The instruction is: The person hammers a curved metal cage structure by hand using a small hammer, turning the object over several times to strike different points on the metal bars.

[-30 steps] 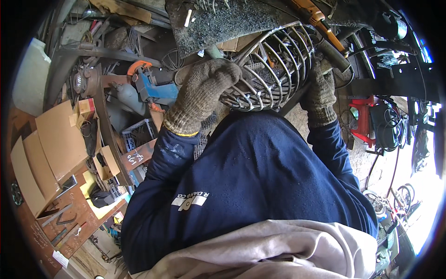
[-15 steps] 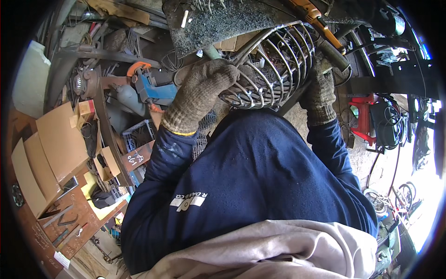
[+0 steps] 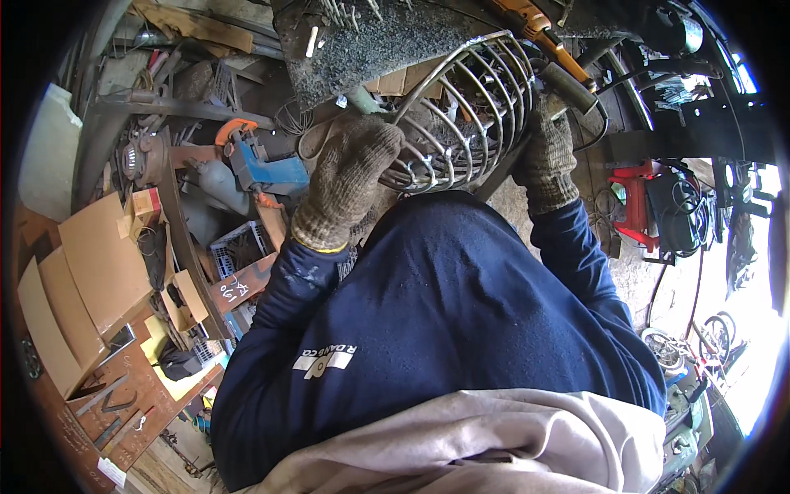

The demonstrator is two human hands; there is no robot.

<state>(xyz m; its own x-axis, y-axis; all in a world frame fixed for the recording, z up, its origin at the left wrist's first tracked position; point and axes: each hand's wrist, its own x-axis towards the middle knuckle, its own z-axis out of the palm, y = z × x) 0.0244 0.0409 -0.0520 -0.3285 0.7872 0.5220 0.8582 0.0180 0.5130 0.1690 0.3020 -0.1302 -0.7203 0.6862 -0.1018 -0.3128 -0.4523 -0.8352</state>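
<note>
One side of the metal basket [image 3: 449,154] is gripped by the gloved left hand [image 3: 350,173], closed at the rim's left end; the gloved right hand [image 3: 547,148] is at the other side, its fingers too hidden to tell whether it grips. The basket sits just beyond the navy top [image 3: 444,280], near the gritty desk [image 3: 370,62], with an orange tool [image 3: 543,37] past its upper right. Over the last second, everything has slid left in view, probably a head turn; the left hand's hold looks unchanged, so handling seems to be at the same stage.
</note>
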